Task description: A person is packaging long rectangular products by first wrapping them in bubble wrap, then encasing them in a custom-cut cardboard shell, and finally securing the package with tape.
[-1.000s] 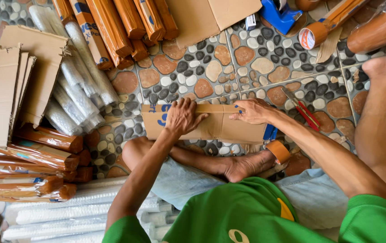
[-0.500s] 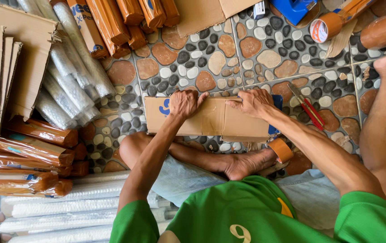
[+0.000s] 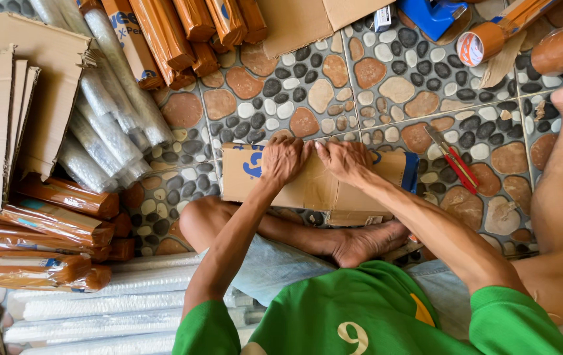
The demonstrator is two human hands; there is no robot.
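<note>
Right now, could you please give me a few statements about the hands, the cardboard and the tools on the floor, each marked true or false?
1. Both hands press on a flat cardboard piece lying on the pebble-patterned floor. True.
2. The left hand holds the red-handled cutter. False: the cutter lies on the floor, right of the cardboard, untouched.
3. The right hand lies close beside the left hand. True.
4. The tape roll sits on the cardboard piece. False: it lies far off, near the top right.
5. Brown-wrapped long packs are stacked at the left. True.
</note>
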